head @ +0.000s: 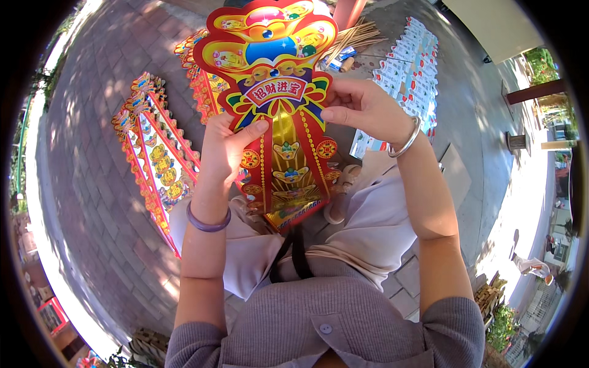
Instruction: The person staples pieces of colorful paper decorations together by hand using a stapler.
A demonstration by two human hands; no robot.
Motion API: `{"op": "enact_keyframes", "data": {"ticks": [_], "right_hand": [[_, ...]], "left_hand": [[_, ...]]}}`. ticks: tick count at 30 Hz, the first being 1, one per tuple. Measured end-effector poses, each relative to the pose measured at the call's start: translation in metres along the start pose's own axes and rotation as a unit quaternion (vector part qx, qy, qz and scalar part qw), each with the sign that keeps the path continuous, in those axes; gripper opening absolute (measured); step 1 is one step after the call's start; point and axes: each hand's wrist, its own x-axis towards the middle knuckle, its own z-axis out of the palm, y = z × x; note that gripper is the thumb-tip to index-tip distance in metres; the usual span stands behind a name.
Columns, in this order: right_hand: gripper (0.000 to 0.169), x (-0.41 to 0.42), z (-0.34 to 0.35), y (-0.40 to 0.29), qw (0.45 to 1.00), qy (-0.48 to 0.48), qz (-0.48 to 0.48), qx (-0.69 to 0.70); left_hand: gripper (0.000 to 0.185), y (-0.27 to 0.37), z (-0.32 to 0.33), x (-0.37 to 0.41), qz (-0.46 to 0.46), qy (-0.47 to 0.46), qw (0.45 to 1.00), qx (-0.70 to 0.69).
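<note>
A red and gold die-cut festive card decoration (287, 152), printed with ingots, coins and a banner bearing characters, is held upright in front of me. My left hand (230, 142) grips its left edge, the thumb lying on the front face. At the right edge, the thumb and fingers of my right hand (356, 108) pinch the card near the printed ribbon; some fingertips are hidden behind it. Below the card, part of another gold and red piece (292, 216) shows between my knees.
Stacks of similar decorations (161, 156) lie on the paving at the left, more (207, 92) behind the card. Thin wooden sticks (352, 39) and small blue boxes (338, 57) lie ahead. White printed scalloped sheets (407, 69) spread at the right, near a flat board (453, 172).
</note>
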Motion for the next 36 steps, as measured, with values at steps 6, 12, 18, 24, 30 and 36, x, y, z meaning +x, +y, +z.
{"op": "enact_keyframes", "data": {"ticks": [6, 12, 18, 24, 30, 36], "right_hand": [[0.029, -0.006, 0.020, 0.006, 0.997, 0.028, 0.007, -0.068], [0.026, -0.012, 0.021, 0.002, 0.997, 0.064, 0.007, 0.039], [0.027, -0.019, 0.033, -0.010, 0.992, 0.068, -0.089, 0.053], [0.032, -0.029, 0.032, -0.010, 0.985, 0.017, -0.171, 0.005], [0.035, -0.038, 0.035, -0.007, 0.978, -0.044, -0.187, -0.078], [0.034, -0.042, 0.028, -0.014, 0.977, -0.110, -0.175, -0.053]], "left_hand": [[0.026, 0.001, -0.005, 0.001, 0.022, -0.002, 1.000, 0.002], [0.026, -0.002, -0.005, 0.004, 0.099, -0.008, 0.994, 0.040], [0.020, 0.004, -0.024, 0.003, 0.267, -0.063, 0.942, 0.191], [0.027, 0.016, -0.011, 0.006, 0.476, -0.202, 0.800, 0.303], [0.027, 0.026, -0.015, -0.008, 0.488, -0.249, 0.743, 0.385], [0.023, 0.026, -0.008, -0.015, 0.511, -0.230, 0.731, 0.389]]}}
